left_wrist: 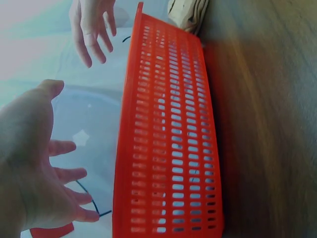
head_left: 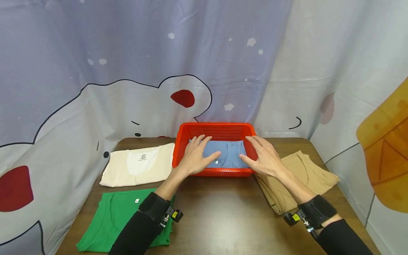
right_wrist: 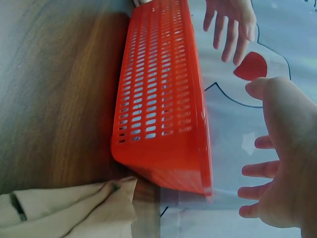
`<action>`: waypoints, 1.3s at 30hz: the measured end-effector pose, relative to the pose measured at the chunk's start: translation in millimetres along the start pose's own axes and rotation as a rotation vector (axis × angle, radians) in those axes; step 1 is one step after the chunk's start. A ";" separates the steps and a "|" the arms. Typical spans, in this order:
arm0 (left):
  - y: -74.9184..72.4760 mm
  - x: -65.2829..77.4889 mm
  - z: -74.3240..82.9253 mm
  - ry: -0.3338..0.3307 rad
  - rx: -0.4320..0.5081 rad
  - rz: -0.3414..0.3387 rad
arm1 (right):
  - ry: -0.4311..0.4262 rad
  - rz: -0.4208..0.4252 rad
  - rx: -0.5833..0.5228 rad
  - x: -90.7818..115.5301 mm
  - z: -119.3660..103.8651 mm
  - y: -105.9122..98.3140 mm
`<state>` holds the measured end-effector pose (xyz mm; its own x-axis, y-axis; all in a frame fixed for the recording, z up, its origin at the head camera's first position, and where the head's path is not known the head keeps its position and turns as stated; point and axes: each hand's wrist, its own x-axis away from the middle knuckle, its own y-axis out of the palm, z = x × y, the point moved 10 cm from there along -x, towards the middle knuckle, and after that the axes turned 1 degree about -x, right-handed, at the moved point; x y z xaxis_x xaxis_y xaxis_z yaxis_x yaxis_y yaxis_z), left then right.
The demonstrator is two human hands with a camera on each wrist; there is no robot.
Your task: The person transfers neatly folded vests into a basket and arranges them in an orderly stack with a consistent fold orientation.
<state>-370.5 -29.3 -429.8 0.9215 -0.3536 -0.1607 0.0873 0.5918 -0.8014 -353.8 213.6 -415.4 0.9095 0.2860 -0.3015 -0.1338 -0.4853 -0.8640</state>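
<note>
A red plastic basket [head_left: 216,171] with slotted walls stands at the back middle of the table, and a folded blue garment [head_left: 227,150] with a small white label lies in it. Over the basket's left part is my left hand [head_left: 197,156], fingers spread and holding nothing. My right hand [head_left: 262,157] hovers over the right rim, also spread and with nothing in it. Both wrist views show the hands above the basket's rim, apart from its slotted wall [left_wrist: 168,124], with the fingers pointing away from me.
Left of the basket lies a folded cream garment [head_left: 143,164] with a printed patch. A green folded garment [head_left: 127,212] sits in front of it, partly behind the left sleeve. On the right is a folded tan garment [head_left: 302,170], under the right forearm. A patterned curtain [head_left: 236,63] hangs behind the brown table [head_left: 220,216].
</note>
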 end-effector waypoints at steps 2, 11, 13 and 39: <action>4.0 0.7 4.5 0.012 0.001 -0.006 | 0.014 0.003 -0.007 4.2 5.2 -1.6; 28.1 8.0 30.8 0.082 0.011 -0.052 | 0.021 0.045 -0.027 25.8 25.8 -12.2; 32.3 9.1 37.8 0.097 0.014 -0.059 | 0.040 0.045 -0.034 31.9 32.2 -13.8; 85.0 18.4 141.0 0.292 0.134 -0.151 | 0.230 0.045 -0.012 77.2 111.0 -59.8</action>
<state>-292.8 116.7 -419.6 0.7493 -0.6249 -0.2193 0.2810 0.5998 -0.7492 -319.3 356.3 -431.7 0.9686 0.0689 -0.2390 -0.1731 -0.5032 -0.8467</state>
